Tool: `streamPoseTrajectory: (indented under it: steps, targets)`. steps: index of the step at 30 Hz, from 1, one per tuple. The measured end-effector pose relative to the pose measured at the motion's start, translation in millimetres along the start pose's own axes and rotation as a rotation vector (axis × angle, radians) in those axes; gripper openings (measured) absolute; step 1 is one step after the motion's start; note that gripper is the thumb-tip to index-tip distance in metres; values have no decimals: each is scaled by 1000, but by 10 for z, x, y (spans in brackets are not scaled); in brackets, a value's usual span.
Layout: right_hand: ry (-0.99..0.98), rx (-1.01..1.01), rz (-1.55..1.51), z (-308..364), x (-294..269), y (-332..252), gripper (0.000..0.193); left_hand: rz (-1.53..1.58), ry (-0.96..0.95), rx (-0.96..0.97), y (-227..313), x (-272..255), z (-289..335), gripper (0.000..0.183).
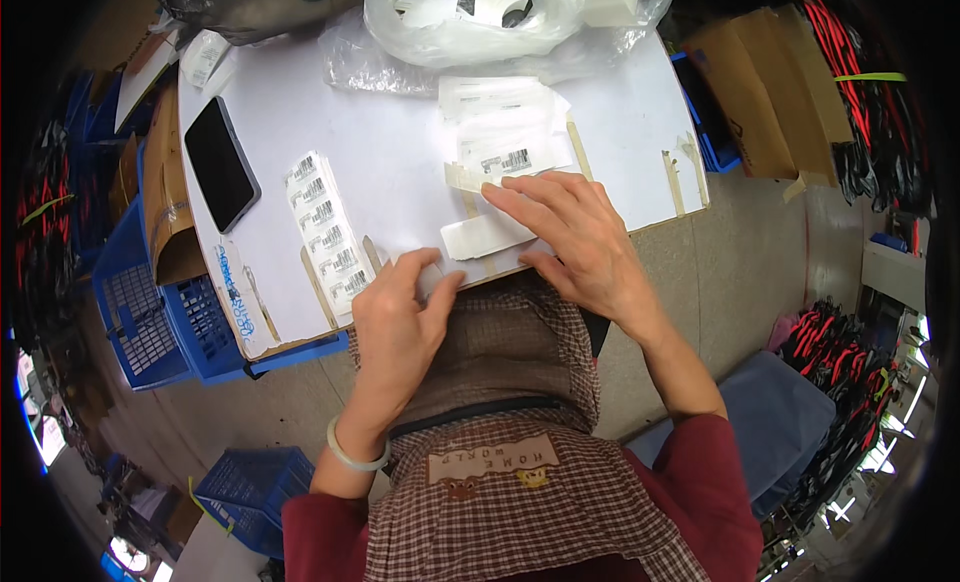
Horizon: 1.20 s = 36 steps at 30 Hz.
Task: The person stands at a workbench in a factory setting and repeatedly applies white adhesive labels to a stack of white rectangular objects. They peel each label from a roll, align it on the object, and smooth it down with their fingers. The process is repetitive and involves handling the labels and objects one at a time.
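Observation:
My left hand [395,317] is at the near edge of the white tabletop [390,132], its thumb and index finger curved with a gap between them. I cannot make out anything held there. Over the table's front edge, my right hand [585,247] has its fingers stretched out. Its index fingertip meets a narrow pale strip [465,179] at the near end of a pile of white barcode labels [510,132]. A white folded paper piece [485,237] lies beneath the right fingers, close to the edge. Left of it is a long strip of barcode labels [328,232].
A black phone [221,164] lies at the table's left. A clear plastic bag [460,47] with white paper pieces sits at the far side, beside a dark bag [250,7]. Blue crates [145,302] and cardboard boxes [770,92] flank the table. Bundled black-and-red items [845,372] lie at right.

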State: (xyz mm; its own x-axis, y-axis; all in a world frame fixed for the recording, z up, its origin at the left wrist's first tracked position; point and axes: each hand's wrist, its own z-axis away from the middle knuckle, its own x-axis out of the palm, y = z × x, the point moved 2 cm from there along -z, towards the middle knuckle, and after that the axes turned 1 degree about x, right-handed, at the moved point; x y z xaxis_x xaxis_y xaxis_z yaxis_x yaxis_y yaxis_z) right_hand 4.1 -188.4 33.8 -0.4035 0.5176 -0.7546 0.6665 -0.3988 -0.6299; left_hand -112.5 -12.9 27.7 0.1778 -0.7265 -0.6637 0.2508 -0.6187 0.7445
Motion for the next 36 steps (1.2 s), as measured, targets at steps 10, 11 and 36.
streamPoseTrajectory:
  steps: [10, 11, 36]
  targets:
    - [-57, -56, 76, -43, 85, 62, 58, -165, 117, 150, 6, 244, -91, 37]
    - [-56, -59, 75, -38, 92, 68, 58, -169, 113, 148, 5, 250, -95, 37]
    - [-109, -41, 178, -3, 36, 47, 61, -161, 137, 203, -13, 236, -103, 27]
